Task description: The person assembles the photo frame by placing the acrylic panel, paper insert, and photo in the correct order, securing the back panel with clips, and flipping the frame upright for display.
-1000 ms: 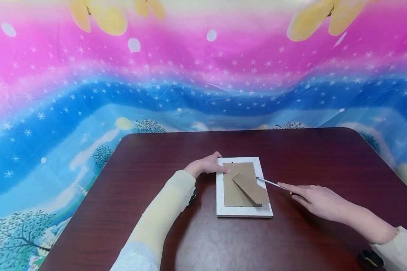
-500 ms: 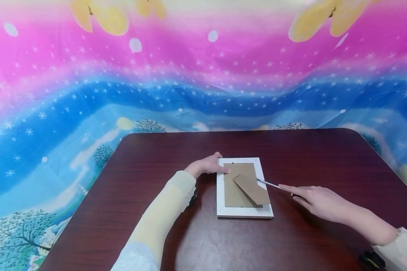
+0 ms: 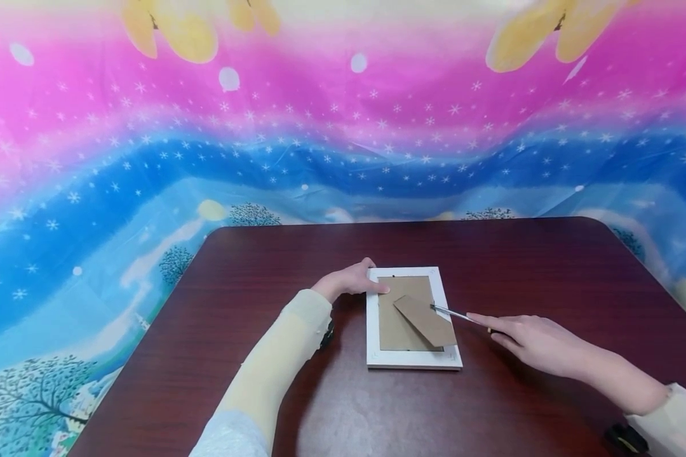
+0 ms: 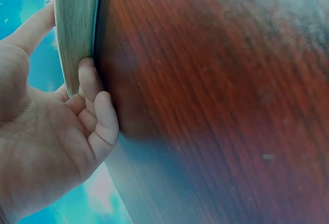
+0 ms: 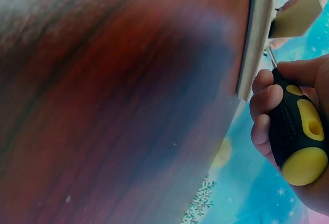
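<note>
Picture frame, faint corner marks

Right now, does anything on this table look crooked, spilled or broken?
The brown stand on the picture frame looks crooked, slanting against the frame's straight edges, though that may be its normal design. I see nothing spilled or broken.

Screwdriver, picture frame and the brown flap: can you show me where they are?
Screwdriver [image 5: 289,120], right wrist view: its black and yellow handle.
Picture frame [image 3: 414,360], head view: its white near border.
Brown flap [image 3: 425,322], head view: its middle.
</note>
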`<state>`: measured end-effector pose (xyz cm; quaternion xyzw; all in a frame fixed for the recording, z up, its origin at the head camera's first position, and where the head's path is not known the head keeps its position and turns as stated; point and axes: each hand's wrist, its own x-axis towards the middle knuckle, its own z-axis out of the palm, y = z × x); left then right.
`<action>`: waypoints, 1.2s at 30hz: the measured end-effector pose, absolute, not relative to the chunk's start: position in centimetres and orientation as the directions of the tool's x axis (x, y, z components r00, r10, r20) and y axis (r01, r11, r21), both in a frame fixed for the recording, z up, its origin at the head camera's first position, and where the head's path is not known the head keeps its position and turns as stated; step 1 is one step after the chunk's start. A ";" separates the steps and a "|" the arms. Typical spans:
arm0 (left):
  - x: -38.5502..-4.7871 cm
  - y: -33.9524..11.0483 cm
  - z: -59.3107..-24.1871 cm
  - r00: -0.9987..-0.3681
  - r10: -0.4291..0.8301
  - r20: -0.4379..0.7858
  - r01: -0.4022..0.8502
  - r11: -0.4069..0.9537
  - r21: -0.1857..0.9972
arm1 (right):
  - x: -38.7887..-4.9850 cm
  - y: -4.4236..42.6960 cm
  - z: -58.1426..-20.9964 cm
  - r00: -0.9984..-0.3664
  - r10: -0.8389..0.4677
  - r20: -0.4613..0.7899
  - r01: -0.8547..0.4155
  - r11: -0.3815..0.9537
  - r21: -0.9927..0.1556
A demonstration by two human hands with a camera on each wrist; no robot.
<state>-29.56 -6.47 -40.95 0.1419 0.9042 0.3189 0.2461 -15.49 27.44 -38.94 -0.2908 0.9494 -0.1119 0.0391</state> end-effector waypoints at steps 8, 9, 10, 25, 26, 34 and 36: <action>-29.6 -6.4 -40.9 -0.842 0.406 -0.354 0.103 0.766 0.635 | -15.7 27.9 -38.7 -0.837 -0.547 -0.021 -0.528 0.817 -0.234; -29.6 -6.4 -41.0 -0.842 0.407 -0.354 0.103 0.766 0.635 | -15.7 27.9 -38.7 -0.837 -0.547 -0.023 -0.527 0.817 -0.236; -29.6 -6.4 -41.0 -0.842 0.408 -0.353 0.103 0.765 0.636 | -15.7 27.9 -38.7 -0.837 -0.546 -0.025 -0.526 0.817 -0.237; -29.4 -6.4 -40.9 -0.840 0.403 -0.364 0.082 0.756 0.649 | -15.8 27.7 -38.7 -0.837 -0.544 -0.055 -0.514 0.817 -0.261; -29.4 -6.4 -41.0 -0.840 0.402 -0.365 0.080 0.757 0.649 | -15.8 27.7 -38.7 -0.834 -0.549 -0.051 -0.520 0.815 -0.256; -29.4 -6.3 -40.9 -0.837 0.400 -0.374 0.078 0.763 0.641 | -15.9 27.5 -38.3 -0.811 -0.583 -0.041 -0.563 0.799 -0.212; -29.5 -6.4 -40.8 -0.837 0.399 -0.375 0.076 0.763 0.642 | -16.0 27.4 -38.1 -0.807 -0.590 -0.042 -0.571 0.795 -0.205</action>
